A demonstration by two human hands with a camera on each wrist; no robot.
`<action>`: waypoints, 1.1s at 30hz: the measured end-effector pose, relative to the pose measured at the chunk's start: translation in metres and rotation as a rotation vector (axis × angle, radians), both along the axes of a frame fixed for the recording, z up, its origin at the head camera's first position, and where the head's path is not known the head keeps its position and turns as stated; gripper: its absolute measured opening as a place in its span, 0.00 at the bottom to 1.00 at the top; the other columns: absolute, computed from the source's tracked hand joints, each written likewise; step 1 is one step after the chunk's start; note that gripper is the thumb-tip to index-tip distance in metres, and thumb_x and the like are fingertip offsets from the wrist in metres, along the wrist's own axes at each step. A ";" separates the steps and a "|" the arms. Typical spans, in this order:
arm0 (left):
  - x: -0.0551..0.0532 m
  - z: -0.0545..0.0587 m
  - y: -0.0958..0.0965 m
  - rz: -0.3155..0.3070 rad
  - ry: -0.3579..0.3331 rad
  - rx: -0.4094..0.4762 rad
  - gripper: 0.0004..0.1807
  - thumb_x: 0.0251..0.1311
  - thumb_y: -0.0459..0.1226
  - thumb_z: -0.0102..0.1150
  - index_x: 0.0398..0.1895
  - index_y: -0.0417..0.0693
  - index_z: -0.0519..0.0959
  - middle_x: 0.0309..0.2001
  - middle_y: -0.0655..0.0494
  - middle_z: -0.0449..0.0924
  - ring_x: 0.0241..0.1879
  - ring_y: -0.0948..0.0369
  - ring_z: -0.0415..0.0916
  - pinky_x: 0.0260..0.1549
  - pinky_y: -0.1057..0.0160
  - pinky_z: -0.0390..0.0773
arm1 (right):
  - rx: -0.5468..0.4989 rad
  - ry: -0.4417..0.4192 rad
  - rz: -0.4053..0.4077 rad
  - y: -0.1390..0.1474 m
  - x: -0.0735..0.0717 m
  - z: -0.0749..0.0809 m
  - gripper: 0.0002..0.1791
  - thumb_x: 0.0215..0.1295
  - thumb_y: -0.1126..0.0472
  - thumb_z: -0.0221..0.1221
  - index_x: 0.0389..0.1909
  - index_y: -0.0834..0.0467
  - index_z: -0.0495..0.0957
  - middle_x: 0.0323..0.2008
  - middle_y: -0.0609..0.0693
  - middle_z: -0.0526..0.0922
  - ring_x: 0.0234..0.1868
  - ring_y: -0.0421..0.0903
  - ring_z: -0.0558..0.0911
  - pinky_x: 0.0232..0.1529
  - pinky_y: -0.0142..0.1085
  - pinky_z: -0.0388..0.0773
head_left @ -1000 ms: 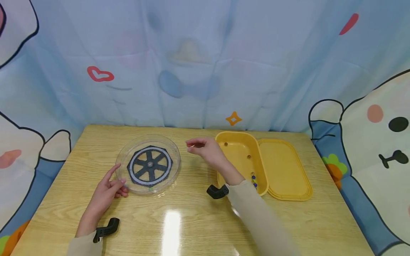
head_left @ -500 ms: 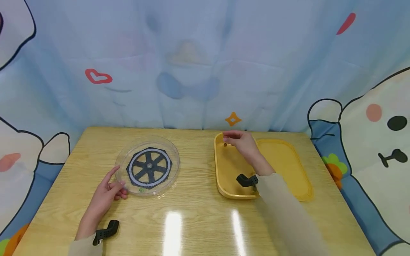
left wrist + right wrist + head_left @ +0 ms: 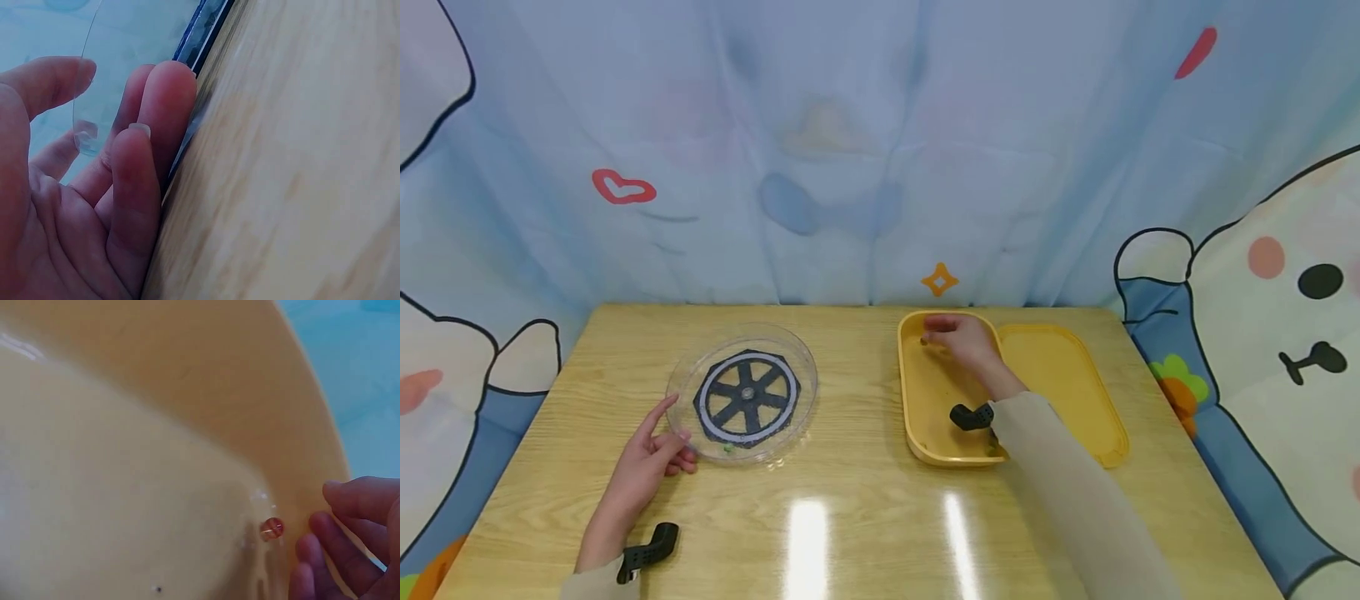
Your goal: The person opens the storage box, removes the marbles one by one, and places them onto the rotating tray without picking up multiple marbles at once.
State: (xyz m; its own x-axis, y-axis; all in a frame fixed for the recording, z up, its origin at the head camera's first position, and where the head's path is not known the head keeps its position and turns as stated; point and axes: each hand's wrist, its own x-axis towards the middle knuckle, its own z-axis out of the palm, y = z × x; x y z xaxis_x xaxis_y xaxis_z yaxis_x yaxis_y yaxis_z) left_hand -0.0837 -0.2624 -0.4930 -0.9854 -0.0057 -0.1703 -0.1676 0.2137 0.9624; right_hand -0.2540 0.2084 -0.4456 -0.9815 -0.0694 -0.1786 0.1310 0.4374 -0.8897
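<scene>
On the left, a clear round dish [image 3: 808, 358] holds a dark six-spoked wheel-shaped piece [image 3: 747, 396]. A small green bead [image 3: 727, 448] lies at the dish's near edge. My left hand [image 3: 643, 467] touches the dish's left rim with thumb and index finger apart; its other fingers are bent by the wall. My right hand [image 3: 966, 343] is inside a yellow plastic box [image 3: 917, 408] at its far end. A small orange-red glass marble [image 3: 272, 529] sits by the box wall, just apart from those loosely bent fingertips. Nothing shows between them.
A yellow lid [image 3: 1060, 375] lies flat against the box's right side. Behind the wooden table [image 3: 865, 517] hangs a blue printed curtain [image 3: 850, 150]. My right forearm hides the box's near right corner. A tiny dark speck [image 3: 157, 589] shows on the box floor.
My right hand has moved right, from between dish and box into the box, then lowered toward the marble. The left hand has stayed at the dish rim. The view has shifted slightly.
</scene>
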 end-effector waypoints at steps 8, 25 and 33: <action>0.002 -0.001 0.002 0.011 -0.002 0.001 0.36 0.75 0.38 0.51 0.80 0.52 0.47 0.28 0.49 0.84 0.25 0.57 0.83 0.28 0.64 0.76 | 0.127 0.032 0.020 -0.002 -0.005 -0.014 0.19 0.67 0.66 0.64 0.57 0.66 0.80 0.55 0.61 0.81 0.57 0.57 0.78 0.55 0.45 0.74; 0.001 0.002 0.001 0.005 -0.006 -0.002 0.36 0.75 0.39 0.51 0.80 0.53 0.47 0.30 0.48 0.84 0.27 0.58 0.82 0.30 0.64 0.77 | 0.332 0.093 0.061 -0.006 -0.005 -0.025 0.13 0.63 0.65 0.67 0.48 0.63 0.86 0.45 0.56 0.87 0.51 0.53 0.82 0.50 0.43 0.77; 0.001 0.001 0.002 0.011 -0.003 0.005 0.36 0.75 0.38 0.51 0.80 0.53 0.48 0.30 0.48 0.84 0.26 0.57 0.82 0.29 0.64 0.77 | 0.301 0.085 0.074 -0.004 -0.006 -0.022 0.13 0.63 0.65 0.67 0.47 0.64 0.86 0.45 0.57 0.87 0.49 0.54 0.82 0.49 0.43 0.78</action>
State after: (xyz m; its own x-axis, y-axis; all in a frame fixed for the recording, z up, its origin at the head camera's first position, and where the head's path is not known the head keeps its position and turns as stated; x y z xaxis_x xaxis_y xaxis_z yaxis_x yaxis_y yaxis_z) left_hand -0.0828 -0.2602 -0.4925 -0.9847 -0.0154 -0.1734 -0.1728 0.2067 0.9630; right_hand -0.2597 0.2046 -0.4673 -0.9880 -0.0971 -0.1198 0.0203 0.6879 -0.7255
